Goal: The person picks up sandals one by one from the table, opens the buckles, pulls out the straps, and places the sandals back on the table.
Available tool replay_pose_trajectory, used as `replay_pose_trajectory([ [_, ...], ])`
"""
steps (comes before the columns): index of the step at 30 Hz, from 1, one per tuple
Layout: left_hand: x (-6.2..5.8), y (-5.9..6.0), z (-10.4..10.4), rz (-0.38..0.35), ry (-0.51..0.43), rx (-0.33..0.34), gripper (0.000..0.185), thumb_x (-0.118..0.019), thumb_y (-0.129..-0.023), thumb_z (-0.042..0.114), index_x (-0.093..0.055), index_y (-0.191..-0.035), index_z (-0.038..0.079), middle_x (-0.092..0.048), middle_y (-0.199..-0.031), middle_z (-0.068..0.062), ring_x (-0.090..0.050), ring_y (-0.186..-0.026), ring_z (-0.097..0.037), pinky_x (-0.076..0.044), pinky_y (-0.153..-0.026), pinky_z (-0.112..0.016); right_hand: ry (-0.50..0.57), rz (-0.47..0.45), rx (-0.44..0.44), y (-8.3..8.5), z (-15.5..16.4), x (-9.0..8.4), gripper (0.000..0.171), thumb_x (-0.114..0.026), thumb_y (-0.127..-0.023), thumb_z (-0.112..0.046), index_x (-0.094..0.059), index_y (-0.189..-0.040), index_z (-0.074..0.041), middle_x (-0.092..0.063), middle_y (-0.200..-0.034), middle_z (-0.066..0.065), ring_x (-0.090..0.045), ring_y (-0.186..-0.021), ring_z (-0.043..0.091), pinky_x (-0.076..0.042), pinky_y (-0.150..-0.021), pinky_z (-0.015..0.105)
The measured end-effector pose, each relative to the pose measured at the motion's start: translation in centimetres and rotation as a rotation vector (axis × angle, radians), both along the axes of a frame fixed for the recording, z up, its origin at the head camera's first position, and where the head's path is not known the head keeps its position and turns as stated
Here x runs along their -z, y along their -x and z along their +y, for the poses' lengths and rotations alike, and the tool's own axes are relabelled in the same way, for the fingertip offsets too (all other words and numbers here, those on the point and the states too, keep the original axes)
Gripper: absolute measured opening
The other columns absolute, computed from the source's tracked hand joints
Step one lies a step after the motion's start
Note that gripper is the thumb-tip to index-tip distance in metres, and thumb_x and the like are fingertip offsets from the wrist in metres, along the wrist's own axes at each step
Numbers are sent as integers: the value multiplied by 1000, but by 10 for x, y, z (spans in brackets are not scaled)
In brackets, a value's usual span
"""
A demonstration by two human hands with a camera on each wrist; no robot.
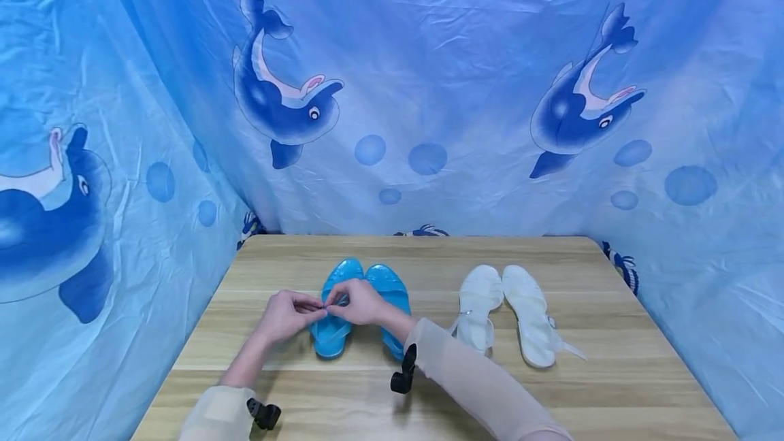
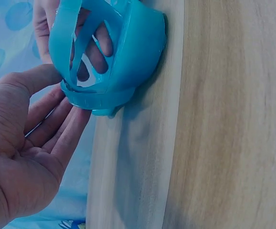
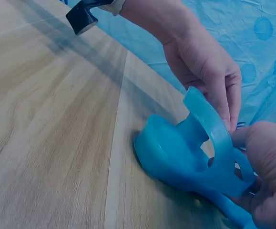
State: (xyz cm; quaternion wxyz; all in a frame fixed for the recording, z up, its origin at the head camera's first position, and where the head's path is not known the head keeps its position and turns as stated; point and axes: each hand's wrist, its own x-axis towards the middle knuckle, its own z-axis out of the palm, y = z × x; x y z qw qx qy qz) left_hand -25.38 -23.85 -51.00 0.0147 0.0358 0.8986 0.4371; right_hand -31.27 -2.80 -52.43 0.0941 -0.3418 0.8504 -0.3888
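Note:
A pair of blue jelly sandals lies left of centre on the wooden table in the head view. Both hands meet over the strap on the outer side of the left blue sandal [image 1: 331, 344]. My left hand [image 1: 288, 318] pinches the strap [image 2: 97, 99] between thumb and fingertips. From the other side, my right hand [image 1: 361, 301] pinches the same strap area, its forearm passing over the right blue sandal [image 1: 392, 288]. Close by in the right wrist view, the blue sandal [image 3: 176, 152] stands on its sole. The strap's fastening is mostly hidden by the fingers.
To the right, a pair of white sandals stands on the table [image 1: 612, 400]: one white sandal [image 1: 480, 288] partly behind the right sleeve, another white sandal [image 1: 531, 322] with its strap end lying out sideways. A blue dolphin-print cloth [image 1: 459, 87] hangs around the table's back and sides.

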Motion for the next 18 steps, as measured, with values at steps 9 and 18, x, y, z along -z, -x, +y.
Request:
replay_pose_trajectory([
  [9, 1, 0, -3, -7, 32, -19, 23, -84, -93, 24, -84, -110, 9, -83, -100, -3, -77, -89, -13, -61, -76, -22, 27, -61, 14, 1, 3, 1, 10, -74, -102, -23, -79, -96, -18, -76, -92, -10, -64, -78, -1, -52, -71, 17],
  [18, 2, 0, -2, -9, 20, -26, 25, -87, -91, 27, -84, -109, 10, -83, -100, -4, -78, -90, -15, -62, -78, -24, 49, -75, 36, 1, 3, -2, 6, -76, -101, -25, -80, -99, -21, -78, -98, -10, -71, -99, 2, -58, -86, 21],
])
